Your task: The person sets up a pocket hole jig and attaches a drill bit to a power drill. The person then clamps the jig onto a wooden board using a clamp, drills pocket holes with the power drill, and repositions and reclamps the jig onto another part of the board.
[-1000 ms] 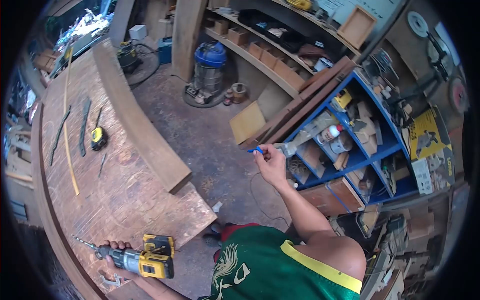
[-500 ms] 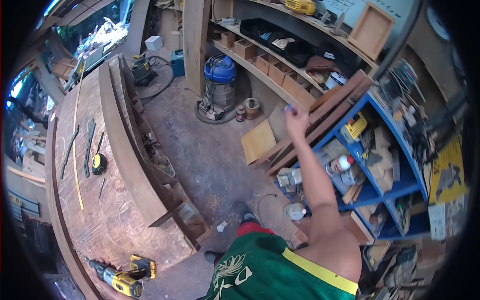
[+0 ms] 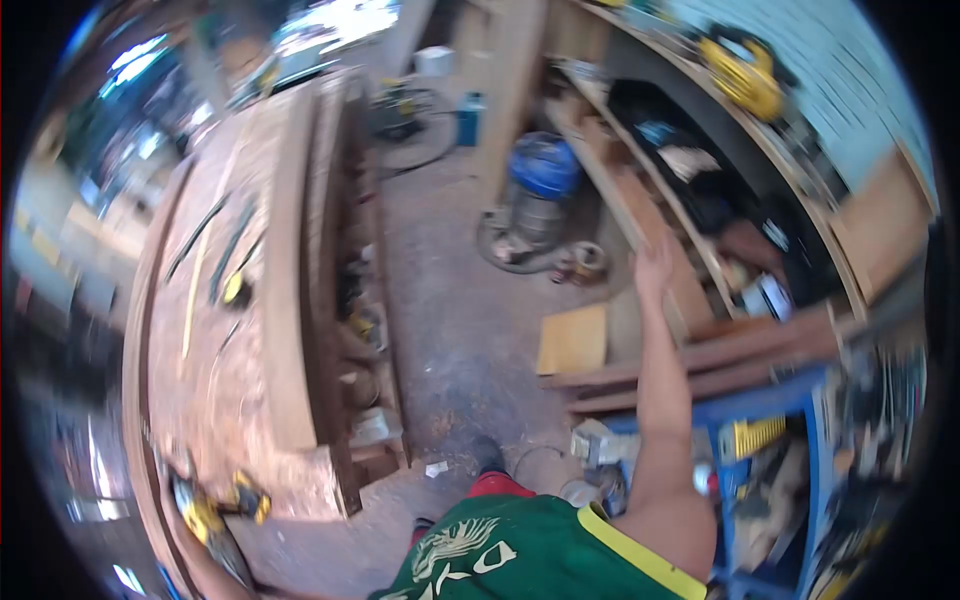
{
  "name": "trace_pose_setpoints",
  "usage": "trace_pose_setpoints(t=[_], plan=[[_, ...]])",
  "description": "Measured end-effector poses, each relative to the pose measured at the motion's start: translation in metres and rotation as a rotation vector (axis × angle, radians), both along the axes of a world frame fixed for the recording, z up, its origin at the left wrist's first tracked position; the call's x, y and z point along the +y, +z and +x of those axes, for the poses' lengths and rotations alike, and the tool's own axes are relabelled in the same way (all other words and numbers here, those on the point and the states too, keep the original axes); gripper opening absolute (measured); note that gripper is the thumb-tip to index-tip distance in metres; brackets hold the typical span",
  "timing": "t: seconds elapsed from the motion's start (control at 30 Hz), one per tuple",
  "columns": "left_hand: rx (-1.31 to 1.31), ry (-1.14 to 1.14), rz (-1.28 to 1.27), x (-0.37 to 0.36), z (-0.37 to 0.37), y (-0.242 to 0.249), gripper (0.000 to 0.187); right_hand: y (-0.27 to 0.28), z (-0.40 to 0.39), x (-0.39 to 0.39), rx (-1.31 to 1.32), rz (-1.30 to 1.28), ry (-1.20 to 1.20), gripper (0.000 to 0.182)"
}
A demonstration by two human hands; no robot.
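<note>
My right hand is stretched forward to the low shelf, over or against the front of a wooden drawer. Its fingers are smeared by motion. At the lower left, my left hand is by the bench edge, beside a yellow and black drill; blur hides its fingers and whether they touch the drill. A second yellow and black tool part is next to the drill. A tape measure and dark slender tools rest on the workbench.
A blue-topped vacuum stands on the floor beyond a yellowish board. Long planks lie above the blue shelf unit at right. A black tray and a yellow power tool are on the upper shelves.
The view has turned, shifting the scene rightward and blurring it. My right hand has moved from near the planks to the drawer fronts. The small blue item seen at its fingers is no longer visible.
</note>
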State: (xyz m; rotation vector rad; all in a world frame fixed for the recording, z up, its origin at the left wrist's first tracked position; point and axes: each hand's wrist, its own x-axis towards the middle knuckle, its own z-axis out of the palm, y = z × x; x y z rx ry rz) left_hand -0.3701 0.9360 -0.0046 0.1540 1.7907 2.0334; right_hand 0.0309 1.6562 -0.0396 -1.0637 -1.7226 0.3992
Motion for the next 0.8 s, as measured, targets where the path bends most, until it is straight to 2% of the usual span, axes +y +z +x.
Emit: trace_pose_setpoints(t=[0.03,0.07,0.1,0.13,0.17,0.2,0.23,0.27,0.3,0.37,0.43,0.47,0.53,0.6,0.7,0.73,0.77,0.8], plan=[[0.003,0.076,-0.023,-0.028,0.008,0.009,0.034,-0.021,-0.002,-0.057,0.369,-0.601,0.299,0.051],[-0.005,0.186,-0.058,-0.083,0.031,0.020,0.034,-0.064,0.000,-0.110,0.368,-0.502,0.385,0.047],[-0.015,0.323,-0.093,-0.153,0.065,0.031,0.034,-0.097,0.015,-0.162,0.221,-0.621,0.483,0.037],[-0.023,0.468,-0.128,-0.218,0.112,0.053,0.033,-0.113,0.015,-0.228,0.186,-0.534,0.530,0.023],[-0.030,0.610,-0.161,-0.324,0.146,0.046,0.033,-0.053,0.016,-0.318,0.184,-0.688,0.624,0.013],[-0.049,0.599,-0.382,-0.252,0.180,0.103,0.042,-0.110,0.034,-0.346,0.131,-0.649,0.934,0.020],[-0.235,0.722,-0.232,-0.253,0.184,0.098,0.037,-0.067,0.036,-0.412,-0.033,-0.701,0.947,0.026],[-0.219,0.707,-0.062,-0.250,0.185,0.094,0.034,-0.065,0.038,-0.459,-0.043,-0.571,1.209,0.031],[-0.206,0.727,-0.019,-0.251,0.185,0.090,0.032,-0.064,0.045,-0.493,-0.037,-0.429,1.437,0.036],[-0.216,0.712,0.009,-0.242,0.193,0.099,0.032,-0.013,0.033,-0.549,-0.039,-0.291,1.775,0.044],[-0.170,0.715,0.044,-0.248,0.190,0.088,0.033,0.011,0.003,-0.600,-0.030,-0.280,1.863,0.050],[-0.143,0.725,0.044,-0.251,0.187,0.083,0.034,0.023,-0.019,-0.623,-0.131,-0.212,1.922,0.059],[-0.140,0.679,0.030,-0.256,0.193,0.084,0.035,0.038,-0.053,-0.689,-0.013,-0.156,1.899,0.068],[-0.012,0.689,0.141,-0.258,0.199,0.077,0.038,0.044,-0.083,-0.761,0.060,-0.100,1.900,0.071],[0.073,0.566,-0.087,-0.272,0.216,0.079,0.052,0.028,-0.102,-0.832,-0.050,-0.120,1.823,0.071],[0.118,0.536,-0.204,-0.276,0.222,0.080,0.058,0.020,-0.112,-0.849,-0.103,-0.435,1.783,0.067],[0.192,0.522,-0.204,-0.278,0.219,0.064,0.064,0.012,-0.126,-0.868,-0.156,-0.751,1.726,0.064],[0.262,0.512,-0.213,-0.287,0.220,0.046,0.070,-0.002,-0.136,-0.873,-0.211,-0.512,1.624,0.055]])
